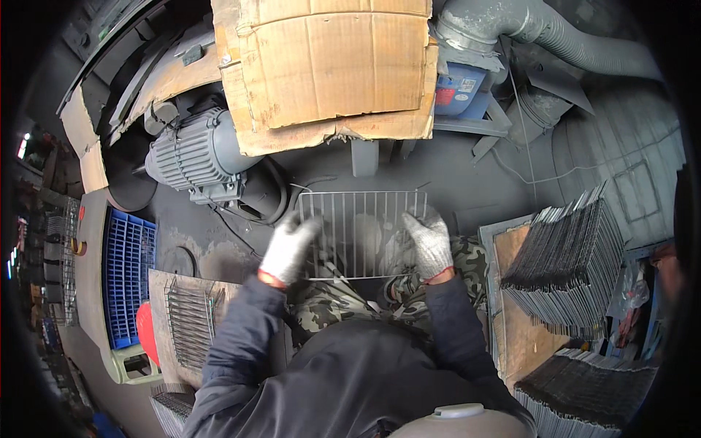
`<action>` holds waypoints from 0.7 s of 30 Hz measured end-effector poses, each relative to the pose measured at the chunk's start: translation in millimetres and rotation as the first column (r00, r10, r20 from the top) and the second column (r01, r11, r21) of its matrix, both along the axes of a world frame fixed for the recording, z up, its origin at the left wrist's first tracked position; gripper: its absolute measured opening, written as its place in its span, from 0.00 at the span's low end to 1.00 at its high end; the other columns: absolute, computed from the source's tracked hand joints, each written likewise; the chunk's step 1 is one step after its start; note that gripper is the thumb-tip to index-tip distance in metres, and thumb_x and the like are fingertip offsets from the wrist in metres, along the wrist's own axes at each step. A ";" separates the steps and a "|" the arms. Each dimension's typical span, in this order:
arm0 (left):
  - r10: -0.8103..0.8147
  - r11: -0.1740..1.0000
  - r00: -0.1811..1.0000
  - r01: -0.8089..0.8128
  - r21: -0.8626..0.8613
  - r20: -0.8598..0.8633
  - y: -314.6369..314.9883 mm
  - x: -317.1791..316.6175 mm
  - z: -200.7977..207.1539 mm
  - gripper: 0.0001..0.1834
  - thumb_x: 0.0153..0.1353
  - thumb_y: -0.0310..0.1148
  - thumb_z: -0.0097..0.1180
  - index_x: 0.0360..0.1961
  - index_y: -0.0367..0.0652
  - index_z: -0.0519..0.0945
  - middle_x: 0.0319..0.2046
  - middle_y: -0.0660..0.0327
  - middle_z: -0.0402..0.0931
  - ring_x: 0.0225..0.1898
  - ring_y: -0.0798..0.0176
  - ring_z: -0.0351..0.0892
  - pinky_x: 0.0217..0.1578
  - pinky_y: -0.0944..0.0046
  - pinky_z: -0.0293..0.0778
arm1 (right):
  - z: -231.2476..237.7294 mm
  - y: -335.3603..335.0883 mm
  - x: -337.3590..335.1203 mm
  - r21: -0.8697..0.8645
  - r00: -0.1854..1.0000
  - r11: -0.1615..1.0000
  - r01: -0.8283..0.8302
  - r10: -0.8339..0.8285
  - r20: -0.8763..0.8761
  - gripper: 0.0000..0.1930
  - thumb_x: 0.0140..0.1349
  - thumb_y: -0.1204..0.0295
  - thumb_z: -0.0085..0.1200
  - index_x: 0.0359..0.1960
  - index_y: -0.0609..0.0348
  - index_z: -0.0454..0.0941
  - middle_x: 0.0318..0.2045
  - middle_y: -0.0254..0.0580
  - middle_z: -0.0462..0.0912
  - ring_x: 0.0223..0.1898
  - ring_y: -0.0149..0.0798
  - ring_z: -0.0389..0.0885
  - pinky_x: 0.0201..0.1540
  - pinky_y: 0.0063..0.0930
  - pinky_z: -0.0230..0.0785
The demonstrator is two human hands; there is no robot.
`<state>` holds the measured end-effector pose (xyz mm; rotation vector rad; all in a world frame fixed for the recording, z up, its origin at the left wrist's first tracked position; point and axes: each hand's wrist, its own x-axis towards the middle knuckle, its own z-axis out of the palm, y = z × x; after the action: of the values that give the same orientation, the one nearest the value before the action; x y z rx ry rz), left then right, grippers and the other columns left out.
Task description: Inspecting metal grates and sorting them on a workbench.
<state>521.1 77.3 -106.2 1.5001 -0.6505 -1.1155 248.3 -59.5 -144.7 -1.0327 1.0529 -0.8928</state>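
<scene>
Out over your lap, the wire rack [355,235] spans the gap between your two gloved hands, its thin bars running away from you. Your left hand [289,248] closes around its left edge and your right hand [431,244] grips the opposite edge, though blur hides how the fingers wrap. Whether its near bar touches your camouflage trousers [467,270], you cannot tell from this angle.

The step in hand looks to be handling this one rack with an even, two-sided hold. Any next move would seem to call for both hands working together, so the light frame doesn't twist, and for care with the wire ends at the far corners.

To your right, a tall rack stack [562,255] leans on a wooden board [540,343]; to your left lies a smaller wire bundle [190,321]. Beyond that sits the electric motor [193,150].
</scene>
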 end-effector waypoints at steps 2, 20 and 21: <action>-0.020 1.000 0.996 0.020 -0.004 -0.082 -20.4 -30.2 -34.4 0.25 0.74 0.33 0.70 0.63 0.31 0.74 0.38 0.58 0.87 0.34 0.65 0.88 0.36 0.64 0.85 | -3.7 -11.1 -20.5 -0.010 0.997 0.998 -0.058 0.058 0.041 0.15 0.73 0.72 0.70 0.57 0.63 0.84 0.45 0.38 0.91 0.43 0.32 0.88 0.44 0.31 0.85; 0.224 0.974 0.962 -0.218 0.053 -0.158 -41.7 2.2 -48.4 0.12 0.76 0.33 0.68 0.51 0.41 0.78 0.31 0.64 0.82 0.24 0.71 0.79 0.24 0.67 0.79 | -18.2 -34.5 53.4 -0.071 0.993 0.996 -0.054 0.046 -0.111 0.10 0.69 0.73 0.73 0.48 0.62 0.87 0.39 0.41 0.91 0.33 0.31 0.86 0.39 0.31 0.80; 0.168 0.986 0.974 -0.164 0.043 -0.149 -46.2 -4.0 -51.8 0.13 0.76 0.34 0.68 0.51 0.39 0.78 0.32 0.63 0.82 0.26 0.71 0.79 0.25 0.66 0.79 | -17.2 -35.5 46.9 -0.068 0.999 0.998 -0.009 0.005 -0.053 0.11 0.69 0.73 0.72 0.49 0.61 0.87 0.39 0.41 0.91 0.33 0.31 0.85 0.38 0.30 0.80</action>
<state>517.0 31.1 -157.9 1.4511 -0.3969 -1.1022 295.3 -95.1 -161.9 -1.1220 1.0682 -0.9053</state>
